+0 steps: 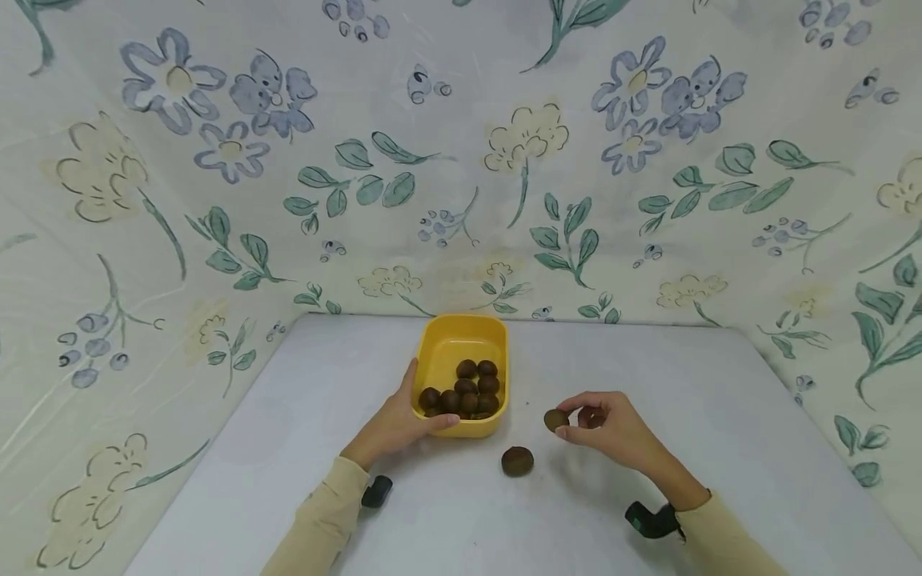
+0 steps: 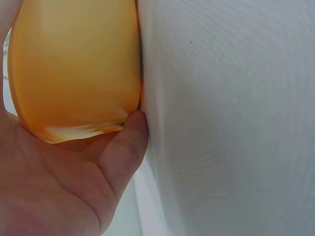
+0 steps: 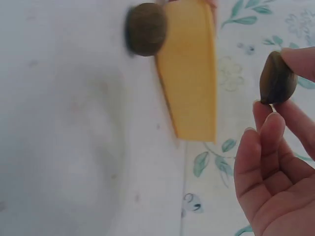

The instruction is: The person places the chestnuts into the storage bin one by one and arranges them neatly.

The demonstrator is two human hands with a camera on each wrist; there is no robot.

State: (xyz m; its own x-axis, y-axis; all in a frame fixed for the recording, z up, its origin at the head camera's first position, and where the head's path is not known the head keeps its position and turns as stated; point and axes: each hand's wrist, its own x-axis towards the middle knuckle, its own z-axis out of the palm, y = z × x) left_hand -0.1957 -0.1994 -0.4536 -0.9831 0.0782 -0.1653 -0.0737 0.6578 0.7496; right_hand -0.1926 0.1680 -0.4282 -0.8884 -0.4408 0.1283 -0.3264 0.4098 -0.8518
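A yellow plastic box [image 1: 464,322] holds several dark brown chestnuts [image 1: 467,386], bunched in its near half. My left hand [image 1: 396,418] grips the box at its near left corner, the thumb along the near wall and the fingers at the left side. Up close, the left wrist view has the yellow wall [image 2: 78,64] between thumb and palm. To the right of the box, my right hand [image 1: 612,428] pinches a single chestnut [image 3: 278,78] between thumb and fingertips, above the table. Another chestnut [image 1: 517,462] lies on the table between the hands, just in front of the box.
The white tabletop [image 1: 302,384] ends at a flower-patterned cloth [image 1: 461,200] that hangs behind it and along both sides. Small dark devices sit at the left wrist [image 1: 377,491] and the right wrist [image 1: 651,520].
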